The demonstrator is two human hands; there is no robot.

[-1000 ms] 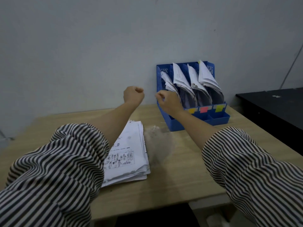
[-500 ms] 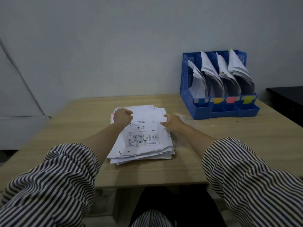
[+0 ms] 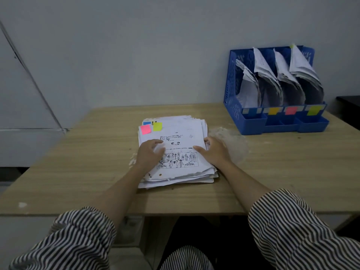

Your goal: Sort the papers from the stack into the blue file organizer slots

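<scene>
A thick stack of printed papers [image 3: 181,137] lies in the middle of the wooden table [image 3: 78,162]; its top sheet carries a cartoon drawing. Pink, yellow-green and blue sticky notes [image 3: 145,129] sit on its far left corner. My left hand [image 3: 149,155] rests on the left side of the top sheet with its fingers loosely bent. My right hand [image 3: 215,152] grips the stack's right edge, thumb on top, fingers over the side. The blue file organizer [image 3: 232,84] stands at the back right, several slots full of curled papers, with coloured labels on the front.
A grey wall runs behind the table. A black surface [image 3: 348,100] adjoins the table's right end beyond the organizer. A pale worn patch [image 3: 231,141] marks the tabletop right of the stack. My striped sleeves and lap fill the foreground.
Both hands came back from the organizer's left slot down to the stack. The view swung left and down, so the organizer now sits far right.
</scene>
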